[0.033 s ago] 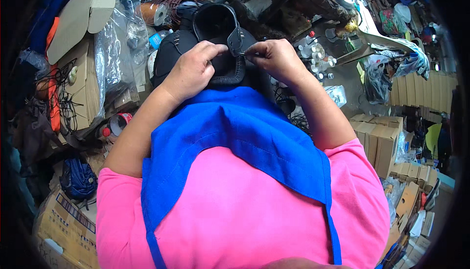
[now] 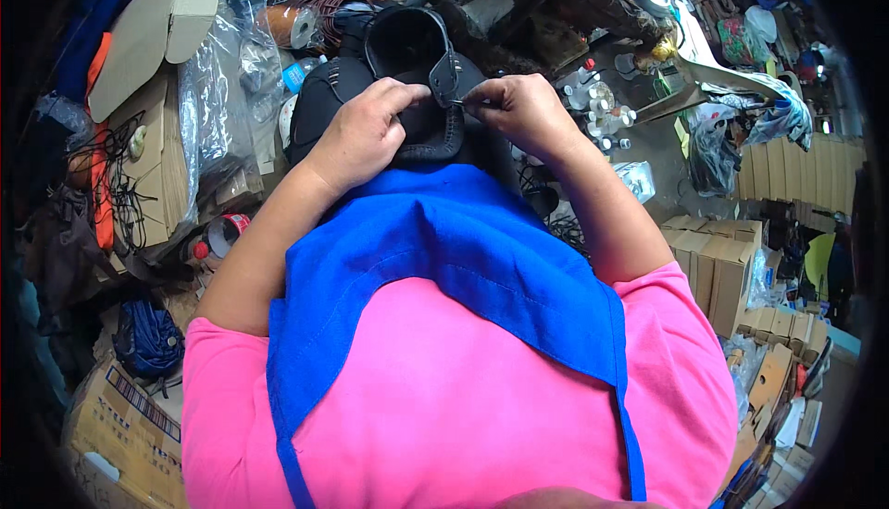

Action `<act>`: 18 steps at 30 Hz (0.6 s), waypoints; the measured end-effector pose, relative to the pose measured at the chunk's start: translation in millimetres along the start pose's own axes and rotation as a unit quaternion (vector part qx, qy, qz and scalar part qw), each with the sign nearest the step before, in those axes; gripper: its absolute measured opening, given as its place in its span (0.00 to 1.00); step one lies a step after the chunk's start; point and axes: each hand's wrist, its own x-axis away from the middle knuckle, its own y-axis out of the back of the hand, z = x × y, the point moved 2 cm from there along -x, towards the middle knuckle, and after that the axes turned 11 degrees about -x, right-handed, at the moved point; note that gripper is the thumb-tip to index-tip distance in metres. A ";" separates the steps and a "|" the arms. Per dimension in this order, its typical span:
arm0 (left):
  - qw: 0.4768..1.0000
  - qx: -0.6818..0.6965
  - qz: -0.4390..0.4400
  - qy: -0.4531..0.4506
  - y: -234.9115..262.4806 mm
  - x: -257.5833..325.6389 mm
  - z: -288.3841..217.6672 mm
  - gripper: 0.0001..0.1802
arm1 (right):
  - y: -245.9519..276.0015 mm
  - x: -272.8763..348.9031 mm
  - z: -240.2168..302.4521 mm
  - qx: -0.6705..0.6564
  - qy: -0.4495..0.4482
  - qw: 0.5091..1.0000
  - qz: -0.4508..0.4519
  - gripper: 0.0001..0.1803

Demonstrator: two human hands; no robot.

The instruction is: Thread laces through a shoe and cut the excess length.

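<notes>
A black leather-like piece [image 2: 446, 74] with a flap, small holes and light stitches sits in front of me, above my lap. Its rounded lower edge shows a stitched seam, and a wide round opening [image 2: 405, 41] with a thick rim stands behind the flap. My left hand [image 2: 372, 125] is closed, its thumb and forefinger pinching at the left side of this piece. At the flap's lower right corner, my right hand [image 2: 519, 106] is closed in a pinch. A thin, slightly shiny bit shows at its fingertips, too small to name.
A blue apron [image 2: 444, 222] covers my lap. To the left are cardboard sheets [image 2: 153, 148], clear plastic wrap [image 2: 218, 92] and an orange thread spool [image 2: 289, 25]. On the right stand several small bottles [image 2: 602, 106] and cardboard boxes [image 2: 718, 263].
</notes>
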 end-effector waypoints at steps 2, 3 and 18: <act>1.000 0.003 0.007 0.006 -1.2 0.2 2.3 0.25 | 0.1 -0.2 0.5 0.005 -0.006 1.000 0.001 0.12; 1.000 -0.001 0.007 0.005 -1.5 0.2 2.6 0.25 | 0.1 -0.6 0.0 0.005 -0.006 1.000 0.001 0.12; 0.999 0.007 0.006 -0.037 -2.9 -2.4 2.0 0.24 | 0.3 2.5 -1.2 0.014 0.007 1.000 0.007 0.11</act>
